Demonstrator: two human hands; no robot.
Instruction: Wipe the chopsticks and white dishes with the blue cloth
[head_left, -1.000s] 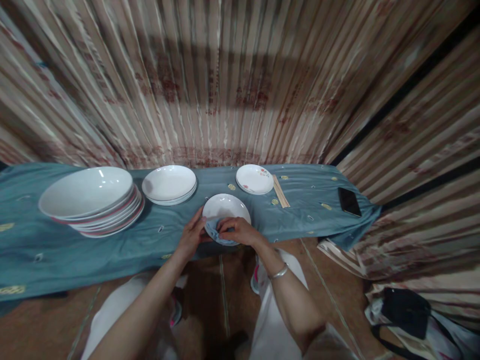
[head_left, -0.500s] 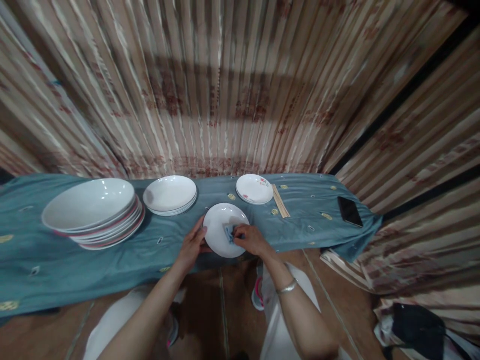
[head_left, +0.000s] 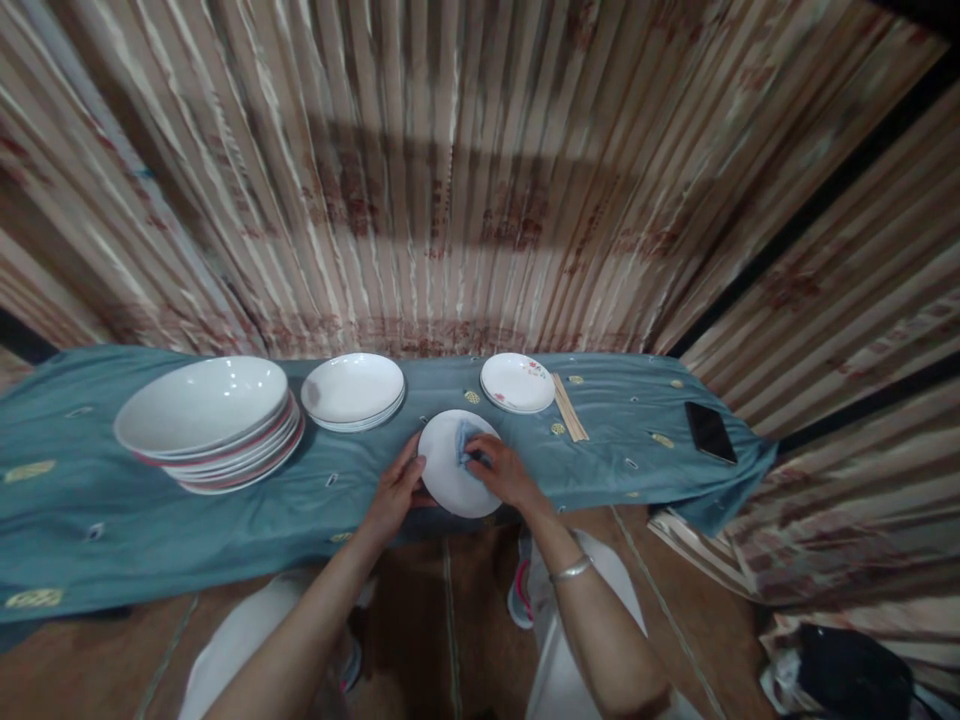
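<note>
My left hand grips the left rim of a small white plate, thumb on top and fingers underneath. The plate is tilted up a little at the table's front edge. In my right hand is a bunched light-blue cloth, pressed against the upper middle of the plate. A shiny bracelet circles my right wrist. Behind the plate lies a short stack of floral plates, and to the left a stack of white plates.
A tall stack of large bowls or plates stands on the left of the blue-green tablecloth. Chopsticks lie beside the floral plates. A black phone is near the right end. A pleated curtain hangs close behind.
My right hand has moved the cloth upward across the plate, from its lower middle toward its upper part. The whole view has shifted slightly; my left hand keeps its hold.
</note>
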